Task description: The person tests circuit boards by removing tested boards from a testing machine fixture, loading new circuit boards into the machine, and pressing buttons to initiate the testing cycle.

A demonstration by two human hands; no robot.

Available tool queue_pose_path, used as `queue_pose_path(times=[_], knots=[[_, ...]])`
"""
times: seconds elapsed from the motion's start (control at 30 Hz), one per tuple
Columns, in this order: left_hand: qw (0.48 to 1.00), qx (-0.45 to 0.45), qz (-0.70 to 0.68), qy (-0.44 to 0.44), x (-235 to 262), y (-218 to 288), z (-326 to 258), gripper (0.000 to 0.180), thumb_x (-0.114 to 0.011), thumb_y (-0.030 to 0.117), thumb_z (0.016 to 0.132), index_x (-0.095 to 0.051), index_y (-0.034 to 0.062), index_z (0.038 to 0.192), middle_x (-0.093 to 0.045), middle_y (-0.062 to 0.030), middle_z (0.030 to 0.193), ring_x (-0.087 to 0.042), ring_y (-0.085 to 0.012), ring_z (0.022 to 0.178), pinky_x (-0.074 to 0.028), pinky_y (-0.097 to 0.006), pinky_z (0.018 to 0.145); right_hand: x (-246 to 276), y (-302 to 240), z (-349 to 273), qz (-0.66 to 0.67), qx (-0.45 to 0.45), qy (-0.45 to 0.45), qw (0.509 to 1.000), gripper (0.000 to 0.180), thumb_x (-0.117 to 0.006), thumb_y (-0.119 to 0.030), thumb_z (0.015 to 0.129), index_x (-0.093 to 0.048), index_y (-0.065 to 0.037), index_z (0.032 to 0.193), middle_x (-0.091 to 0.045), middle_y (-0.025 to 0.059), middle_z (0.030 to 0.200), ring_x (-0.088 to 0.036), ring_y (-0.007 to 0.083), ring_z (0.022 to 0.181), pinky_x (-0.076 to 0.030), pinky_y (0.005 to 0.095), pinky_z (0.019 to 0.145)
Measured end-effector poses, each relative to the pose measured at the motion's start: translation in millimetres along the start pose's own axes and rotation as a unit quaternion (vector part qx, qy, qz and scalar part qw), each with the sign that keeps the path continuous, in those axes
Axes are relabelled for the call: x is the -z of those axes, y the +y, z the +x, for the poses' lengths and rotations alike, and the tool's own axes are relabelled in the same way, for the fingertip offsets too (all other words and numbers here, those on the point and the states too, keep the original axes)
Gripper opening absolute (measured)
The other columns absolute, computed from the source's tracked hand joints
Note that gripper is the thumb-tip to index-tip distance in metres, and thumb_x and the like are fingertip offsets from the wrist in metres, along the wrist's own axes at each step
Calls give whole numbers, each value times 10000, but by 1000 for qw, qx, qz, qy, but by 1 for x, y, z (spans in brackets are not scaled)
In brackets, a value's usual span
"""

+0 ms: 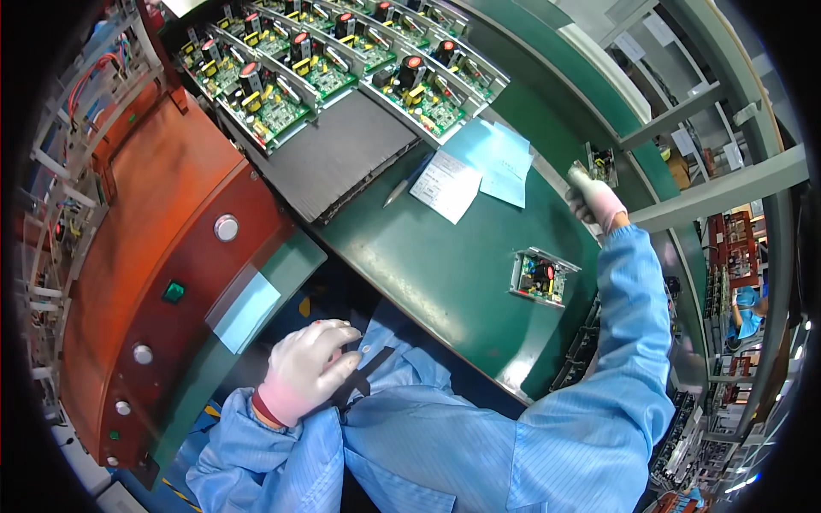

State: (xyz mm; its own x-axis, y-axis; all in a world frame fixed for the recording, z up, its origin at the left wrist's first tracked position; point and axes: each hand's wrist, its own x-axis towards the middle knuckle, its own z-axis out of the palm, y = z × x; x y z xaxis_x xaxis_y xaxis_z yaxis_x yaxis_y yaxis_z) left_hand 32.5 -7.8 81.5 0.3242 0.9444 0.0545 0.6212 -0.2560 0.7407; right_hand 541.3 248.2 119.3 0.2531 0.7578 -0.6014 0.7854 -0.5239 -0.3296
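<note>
My left hand [308,369], in a white glove, hovers above my lap with its fingers loosely bent and the thumb apart; nothing shows in it. Out at the far right, my gloved right hand [596,198] is stretched over the green bench, its fingers curled. A circuit board [603,165] sits right beside it; what the fingers hold is too small to make out. Closer to me on the bench lies another circuit board [544,278] in a metal bracket, with a red-topped capacitor.
Rows of circuit boards [325,64] fill the far left beside dark cardboard [342,154]. Papers [449,185] and a pen [396,192] lie on the green bench [410,265]. An orange-red machine [171,231] with buttons stands left. A grey rail [727,184] runs on the right.
</note>
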Motion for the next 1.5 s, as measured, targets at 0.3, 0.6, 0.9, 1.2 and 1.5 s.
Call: queue_pose_path(times=[0.3, 0.6, 0.9, 1.2, 1.5], knots=[[998, 52, 3, 17, -7, -7, -10, 302, -663, 278, 897, -714, 85, 1124, -710, -98, 1170, -684, -284, 989, -533, -360, 864, -10, 65, 116, 593, -47, 205, 777, 686, -512, -560, 992, -522, 9, 1375, -577, 287, 1356, -693, 378, 986, -586, 392, 722], [999, 45, -15, -3, -17, -13, -14, 288, -667, 275, 902, -718, 90, 1116, -707, -74, 1169, -692, -280, 958, -543, -364, 845, 20, 72, 107, 576, 49, 140, 804, 442, -523, -395, 1027, -644, -3, 1192, -705, 187, 1152, -704, 292, 929, -543, 287, 644], [998, 47, -39, 9, -27, -23, -26, 313, -653, 286, 904, -709, 73, 1125, -710, -95, 1161, -686, -283, 981, -543, -372, 874, -64, -102, -93, -62, 157, -215, 962, 461, -560, -413, 1039, -680, 17, 923, -682, 116, 669, -620, 184, 483, -497, 258, 451], [996, 59, -55, 35, -28, -34, -38, 297, -687, 275, 879, -717, 84, 1104, -709, -75, 1154, -689, -270, 951, -547, -360, 857, -148, -112, -122, -388, 246, -184, 869, 440, -518, -428, 1056, -681, -21, 1021, -709, 63, 790, -671, 254, 661, -538, 387, 723], [998, 12, -22, 49, -24, -39, -46, 310, -685, 283, 875, -711, 89, 1114, -705, -88, 1158, -682, -280, 949, -542, -358, 857, -151, -103, -135, -287, 273, -141, 907, 382, -526, -390, 1047, -677, -40, 1020, -702, 81, 791, -661, 277, 651, -536, 389, 709]])
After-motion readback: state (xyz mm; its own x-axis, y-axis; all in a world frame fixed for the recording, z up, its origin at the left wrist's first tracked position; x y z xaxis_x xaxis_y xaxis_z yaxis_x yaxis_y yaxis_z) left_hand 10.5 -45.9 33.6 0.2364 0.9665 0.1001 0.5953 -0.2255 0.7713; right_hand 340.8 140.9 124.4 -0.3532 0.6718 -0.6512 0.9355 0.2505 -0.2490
